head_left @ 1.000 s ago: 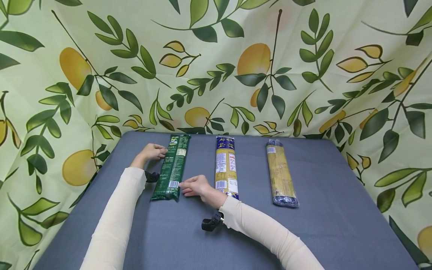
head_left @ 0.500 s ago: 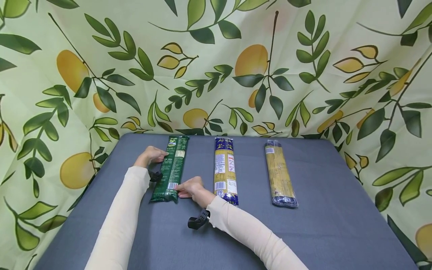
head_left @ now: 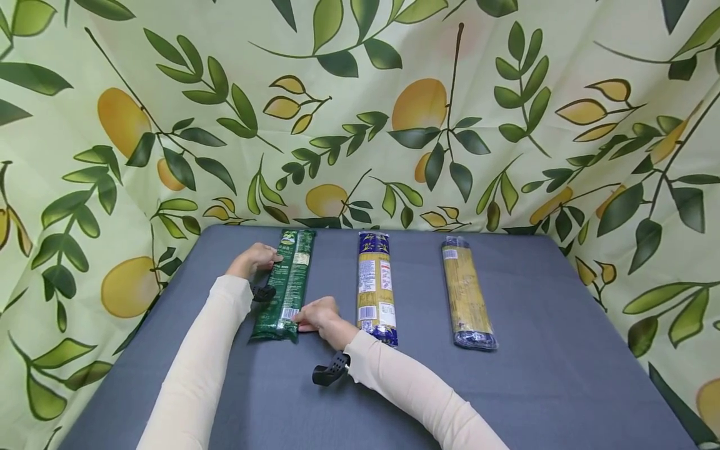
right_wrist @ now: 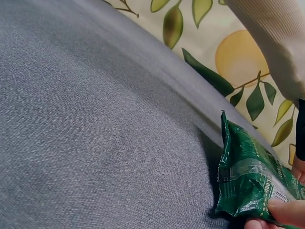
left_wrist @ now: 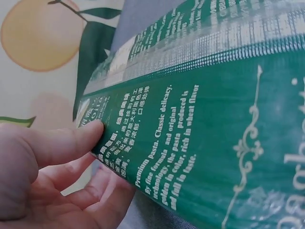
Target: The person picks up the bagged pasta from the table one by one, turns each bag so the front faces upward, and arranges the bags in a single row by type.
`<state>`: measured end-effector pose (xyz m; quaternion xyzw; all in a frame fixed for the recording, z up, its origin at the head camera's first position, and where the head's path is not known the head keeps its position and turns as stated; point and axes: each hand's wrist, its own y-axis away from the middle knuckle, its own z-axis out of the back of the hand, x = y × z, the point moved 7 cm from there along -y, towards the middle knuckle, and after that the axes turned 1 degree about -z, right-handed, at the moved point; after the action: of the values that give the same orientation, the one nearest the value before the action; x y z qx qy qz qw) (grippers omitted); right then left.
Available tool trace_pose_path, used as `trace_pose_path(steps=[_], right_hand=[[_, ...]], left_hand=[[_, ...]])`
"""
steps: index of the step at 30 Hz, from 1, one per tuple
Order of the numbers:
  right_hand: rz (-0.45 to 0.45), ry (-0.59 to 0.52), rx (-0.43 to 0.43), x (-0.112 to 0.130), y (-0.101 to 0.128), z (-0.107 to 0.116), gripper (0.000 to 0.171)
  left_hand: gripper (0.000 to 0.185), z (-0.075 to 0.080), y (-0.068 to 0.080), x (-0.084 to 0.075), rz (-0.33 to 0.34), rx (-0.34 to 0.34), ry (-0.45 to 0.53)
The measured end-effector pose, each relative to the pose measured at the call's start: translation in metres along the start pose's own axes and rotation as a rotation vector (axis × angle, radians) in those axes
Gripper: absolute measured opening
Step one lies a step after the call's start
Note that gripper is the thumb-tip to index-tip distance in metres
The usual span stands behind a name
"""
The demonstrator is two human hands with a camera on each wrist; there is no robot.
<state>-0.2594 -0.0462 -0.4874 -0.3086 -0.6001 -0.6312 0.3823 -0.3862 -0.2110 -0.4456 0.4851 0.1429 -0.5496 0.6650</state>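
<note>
A green packet of pasta (head_left: 288,281) lies lengthwise on the grey table, its printed back and clear seam facing up. At its upper left edge my left hand (head_left: 255,258) pinches it, thumb on the printed face and fingers curled at the side and underneath, as the left wrist view shows. My right hand (head_left: 323,315) grips the lower right edge near the barcode; in the right wrist view its thumb (right_wrist: 286,212) presses on top. Just right of that hand lies a blue and yellow pasta packet (head_left: 375,284), its lower end near the right wrist.
Another yellow pasta packet (head_left: 468,294) with blue ends lies farther right, slightly slanted. The grey cloth-covered table (head_left: 540,387) runs back to a fabric backdrop (head_left: 349,75) printed with leaves and fruit. Black straps with cameras sit on both wrists.
My right hand has moved left onto the green packet's edge and its thumb now presses there. The left hand has closed in on the upper left edge. The packets stay in place.
</note>
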Motion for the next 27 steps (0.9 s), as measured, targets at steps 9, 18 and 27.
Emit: trace_pose_path(steps=[9,18,27], right_hand=[[0.028,-0.014,0.028,0.002,0.003,0.005,0.019],[0.063,0.025,0.031,0.010,0.009,0.022,0.022],[0.077,0.077,0.074,0.016,0.017,0.036,0.019]], left_hand=[[0.060,-0.004,0.004,0.000,-0.041,0.034,-0.008],[0.028,-0.010,0.007,-0.004,-0.141,0.098,0.219],[0.048,-0.018,0.015,-0.018,-0.173,0.118,0.279]])
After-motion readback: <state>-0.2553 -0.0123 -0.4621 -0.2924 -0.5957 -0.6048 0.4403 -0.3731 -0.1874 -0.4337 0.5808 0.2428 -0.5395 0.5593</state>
